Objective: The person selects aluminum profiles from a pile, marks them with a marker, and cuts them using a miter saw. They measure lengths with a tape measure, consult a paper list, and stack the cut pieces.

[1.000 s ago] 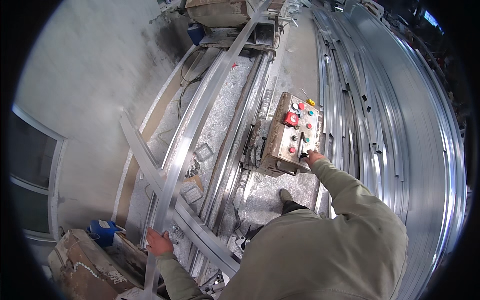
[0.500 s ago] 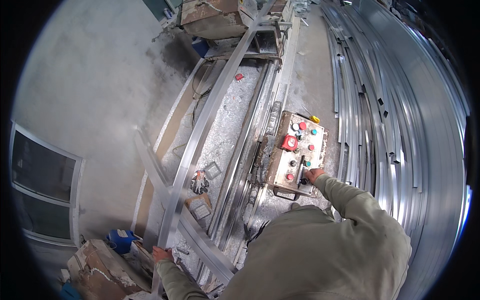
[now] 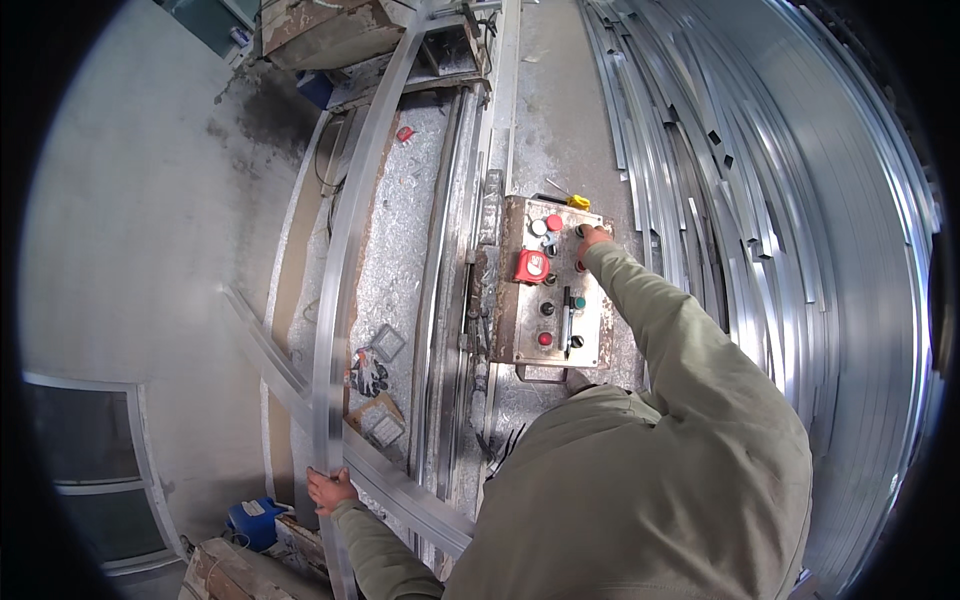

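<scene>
Left hand [image 3: 330, 490] low at the frame's bottom, fingers curled round the near end of a long curved metal strip [image 3: 335, 270], thumb side on top, closed on its edge. Strip running away up the picture, bowing gently, toward the rusty machine [image 3: 320, 25] at the top. Crossing under it near the hand, a second flat metal bar [image 3: 270, 355] lying aslant.

Right hand [image 3: 590, 238] stretched out to the control box [image 3: 552, 285], fingertips down on the upper right corner of its panel, among the round buttons. Fingers bunched close, pressed to the panel; which button is touched, hard to tell, since the hand covers it. Big red button [image 3: 530, 265] just left of the hand, a small red one [image 3: 553, 222] above, a green one [image 3: 579, 301] below the wrist. Yellow-handled screwdriver [image 3: 570, 200] lying at the box's top edge.

Between strip and box, a bed of shiny metal shavings [image 3: 400, 230] with a glove [image 3: 368, 372] and a small cardboard box [image 3: 380, 420] resting on it. Off to the right, a great stack of curved metal strips [image 3: 760, 230], bent further by the lens. Blue canister [image 3: 258, 520] near the left hand, partly tucked behind rusty metal.

Grey-green sleeves and jacket filling the lower right, hiding the floor below the control box. Left palm unseen; only knuckles and the back of the hand showing.
</scene>
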A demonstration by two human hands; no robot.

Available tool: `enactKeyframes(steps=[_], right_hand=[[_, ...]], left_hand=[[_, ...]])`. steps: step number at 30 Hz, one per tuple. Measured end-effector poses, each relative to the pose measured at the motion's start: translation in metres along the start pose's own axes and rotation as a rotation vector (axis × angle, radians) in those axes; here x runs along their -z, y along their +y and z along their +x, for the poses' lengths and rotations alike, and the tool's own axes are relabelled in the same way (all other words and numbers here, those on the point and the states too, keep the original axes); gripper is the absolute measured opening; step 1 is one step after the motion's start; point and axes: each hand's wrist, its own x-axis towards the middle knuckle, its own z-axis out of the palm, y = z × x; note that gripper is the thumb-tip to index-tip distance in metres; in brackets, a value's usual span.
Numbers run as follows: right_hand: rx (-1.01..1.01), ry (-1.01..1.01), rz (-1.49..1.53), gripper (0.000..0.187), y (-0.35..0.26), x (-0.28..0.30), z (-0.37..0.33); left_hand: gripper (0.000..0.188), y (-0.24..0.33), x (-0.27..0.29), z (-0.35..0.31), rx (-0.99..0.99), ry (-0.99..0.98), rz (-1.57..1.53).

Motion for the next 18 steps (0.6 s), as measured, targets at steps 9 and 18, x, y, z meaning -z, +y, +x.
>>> enactKeyframes(steps=[9, 18], right_hand=[[0.047, 0.025, 0.027, 0.068, 0.017, 0.009, 0.008], [0.095, 0.046, 0.015, 0.075, 0.017, 0.009, -0.004]], left_hand=[[0.106, 0.035, 0.031, -0.009, 0.030, -0.043, -0.024], [0.108, 0.021, 0.019, -0.005, 0.007, -0.024, -0.045]])
